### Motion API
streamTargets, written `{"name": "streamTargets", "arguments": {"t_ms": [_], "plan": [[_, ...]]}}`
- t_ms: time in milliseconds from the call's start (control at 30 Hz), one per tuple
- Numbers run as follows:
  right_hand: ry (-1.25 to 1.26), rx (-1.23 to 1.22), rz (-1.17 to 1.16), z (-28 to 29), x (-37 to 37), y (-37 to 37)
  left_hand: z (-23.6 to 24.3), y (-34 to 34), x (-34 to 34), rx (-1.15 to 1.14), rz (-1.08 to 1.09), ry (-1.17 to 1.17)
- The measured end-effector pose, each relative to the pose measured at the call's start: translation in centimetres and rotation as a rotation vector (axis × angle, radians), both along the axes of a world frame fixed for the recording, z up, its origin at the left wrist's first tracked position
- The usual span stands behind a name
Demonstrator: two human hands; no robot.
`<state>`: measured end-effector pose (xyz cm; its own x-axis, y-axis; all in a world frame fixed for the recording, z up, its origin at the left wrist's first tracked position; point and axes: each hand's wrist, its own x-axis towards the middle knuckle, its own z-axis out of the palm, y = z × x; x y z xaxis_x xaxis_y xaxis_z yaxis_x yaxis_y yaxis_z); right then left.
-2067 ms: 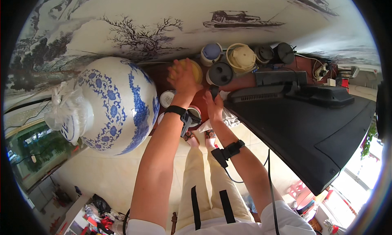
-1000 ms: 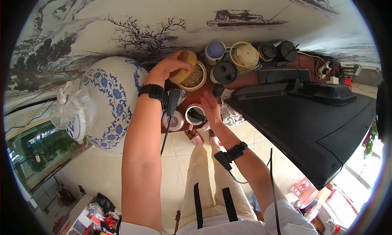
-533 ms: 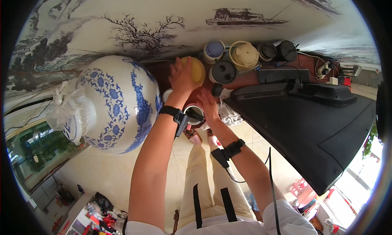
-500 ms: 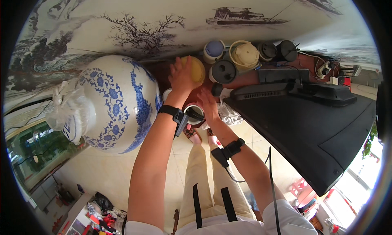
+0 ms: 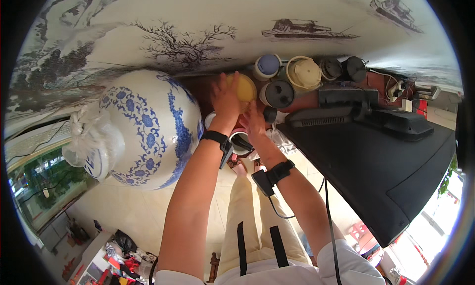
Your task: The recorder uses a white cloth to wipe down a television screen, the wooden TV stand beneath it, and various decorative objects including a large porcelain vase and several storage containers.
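My left hand (image 5: 225, 99) lies over the yellow lid (image 5: 246, 89) of a round container, fingers curled onto it. Just below, my right hand (image 5: 254, 120) reaches up, fingers extended and slightly apart, fingertips at the container's near side. Beside the right fingers stands a small black cylinder (image 5: 270, 114). A white cup (image 5: 241, 144) with dark items inside sits below the hands, partly hidden. A black-lidded canister (image 5: 280, 92) is right of the yellow lid. Another white object is mostly hidden behind my left wrist.
A large blue-and-white vase (image 5: 143, 136) fills the left. A black monitor (image 5: 366, 166) lies along the right, cables (image 5: 395, 89) behind it. A blue-lidded container (image 5: 268, 64), cream pot (image 5: 303, 73) and dark canisters (image 5: 354, 70) line the painted wall. Crumpled cloth (image 5: 284, 139) hangs near the monitor.
A second ago my left hand held the yellow lid tilted up, exposing grainy contents; now it lies level on the container. My right hand has moved up toward it.
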<state>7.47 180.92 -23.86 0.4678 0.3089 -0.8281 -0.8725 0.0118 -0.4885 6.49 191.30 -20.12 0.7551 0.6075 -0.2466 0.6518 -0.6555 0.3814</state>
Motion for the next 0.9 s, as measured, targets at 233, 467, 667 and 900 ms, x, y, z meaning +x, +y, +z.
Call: {"name": "streamTargets", "arguments": {"t_ms": [233, 467, 667, 900], "plan": [[-0.044, -0.028, -0.047, -1.7, 0.4, 0.3, -0.6, -0.2, 0.5, 0.024, 0.009, -0.011], [-0.396, -0.016, 0.243, -0.8, -5.4, -7.2, -0.5, 0.6, 0.8, -0.124, 0.067, -0.001], [-0.634, -0.14, 0.372, 0.6, -5.0, -11.0, -1.8, 2.8, 1.3, -0.383, 0.4, -0.222], [-0.158, -0.013, 0.149, -0.2, -0.9, -1.9, -4.4, 4.1, 0.6, -0.294, 0.381, -0.191]]}}
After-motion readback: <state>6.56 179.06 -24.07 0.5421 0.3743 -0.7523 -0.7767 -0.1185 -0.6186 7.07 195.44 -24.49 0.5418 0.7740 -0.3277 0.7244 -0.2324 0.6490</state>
